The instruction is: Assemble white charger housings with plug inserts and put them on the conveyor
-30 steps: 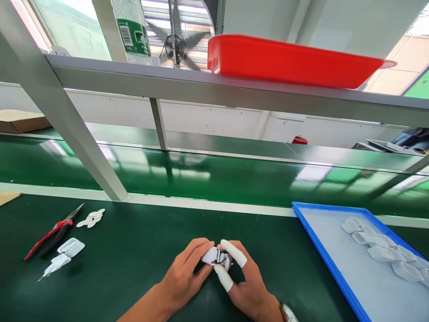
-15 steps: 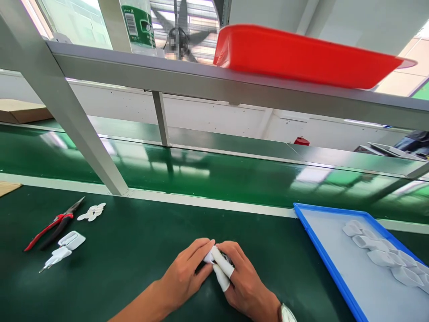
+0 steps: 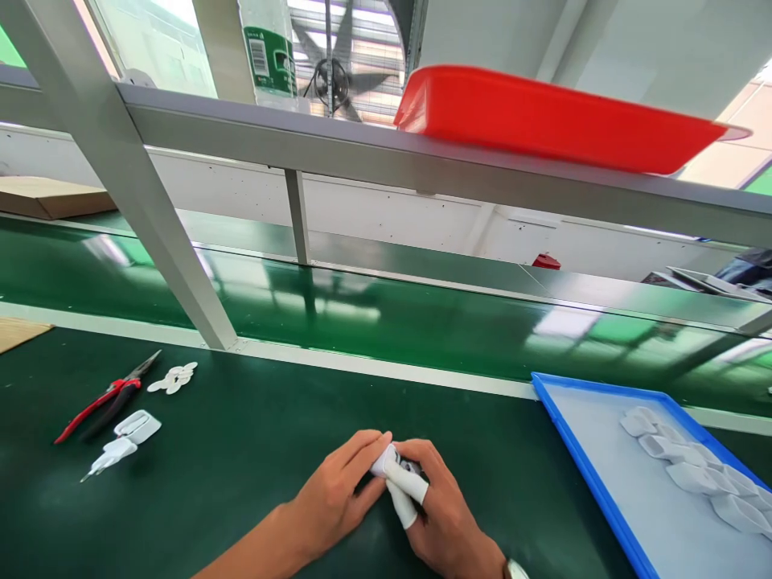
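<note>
Low over the green tabletop, my two hands meet around a small white plastic part [image 3: 382, 461] with some dark or shiny detail on its right side. My left hand [image 3: 338, 492] pinches its left end between thumb and fingertips. On the other side, my right hand [image 3: 443, 508] grips it, with white finger cots on two digits and a watch at the wrist. The fingers cover much of the part, so its full shape is hidden.
Needle-nose pliers [image 3: 114, 396] with red and black handles lie left, beside flat white pieces [image 3: 174, 378] and a white plastic assembly [image 3: 137, 427]. A blue-rimmed tray [image 3: 621, 507] at right holds several white shells [image 3: 693, 478]. Overhead, a shelf beam [image 3: 362, 149] carries a red bin [image 3: 543, 117] and a bottle [image 3: 269, 60].
The camera view has shifted slightly, so the surroundings sit a little further right. Both hands keep hold of the white part, which looks slightly turned, with more of it showing.
</note>
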`<state>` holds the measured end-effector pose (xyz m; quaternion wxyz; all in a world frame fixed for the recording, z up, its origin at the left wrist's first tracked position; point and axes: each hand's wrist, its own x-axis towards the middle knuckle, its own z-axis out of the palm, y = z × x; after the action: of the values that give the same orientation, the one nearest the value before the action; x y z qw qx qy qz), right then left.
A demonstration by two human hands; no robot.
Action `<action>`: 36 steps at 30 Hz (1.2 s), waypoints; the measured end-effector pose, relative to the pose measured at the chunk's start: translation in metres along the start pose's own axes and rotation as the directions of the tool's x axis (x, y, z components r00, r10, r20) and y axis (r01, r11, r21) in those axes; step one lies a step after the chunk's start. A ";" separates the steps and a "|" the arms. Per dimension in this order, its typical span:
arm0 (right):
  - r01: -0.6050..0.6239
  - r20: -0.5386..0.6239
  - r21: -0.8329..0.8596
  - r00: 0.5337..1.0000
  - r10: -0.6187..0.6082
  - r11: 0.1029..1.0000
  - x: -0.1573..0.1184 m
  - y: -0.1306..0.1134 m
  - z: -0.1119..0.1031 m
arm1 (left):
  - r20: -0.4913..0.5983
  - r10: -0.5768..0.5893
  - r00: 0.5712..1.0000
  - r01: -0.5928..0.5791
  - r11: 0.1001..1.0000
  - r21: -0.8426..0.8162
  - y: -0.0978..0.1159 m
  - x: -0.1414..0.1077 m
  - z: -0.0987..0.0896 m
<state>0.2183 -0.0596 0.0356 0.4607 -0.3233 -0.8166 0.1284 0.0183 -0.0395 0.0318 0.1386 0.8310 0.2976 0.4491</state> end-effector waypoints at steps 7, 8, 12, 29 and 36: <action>-0.421 0.029 0.506 0.881 0.472 0.753 -0.004 0.011 0.002 | -0.110 -0.020 0.994 0.015 0.999 -0.050 0.007 0.007 0.002; -0.470 0.090 0.541 0.857 0.507 0.698 -0.006 0.013 0.004 | -0.109 -0.006 0.994 0.002 0.999 -0.043 0.007 0.007 0.002; -0.580 0.209 0.603 0.778 0.593 0.548 -0.011 0.019 0.009 | -0.070 0.028 0.997 -0.031 0.999 -0.036 0.004 0.005 0.001; 0.012 -0.140 -0.256 0.989 -0.049 0.967 -0.013 0.056 -0.006 | 0.117 -0.257 0.959 0.223 0.944 0.244 -0.055 0.035 0.006; 0.154 -0.079 -0.394 0.976 -0.201 0.906 -0.006 0.055 0.002 | -0.188 -0.415 0.890 0.456 0.799 0.393 -0.156 0.121 -0.028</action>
<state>0.2414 -0.0213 0.0029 0.4452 -0.3388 -0.8232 -0.0966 -0.0118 0.1564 0.0498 0.0391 0.7283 0.5775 0.3669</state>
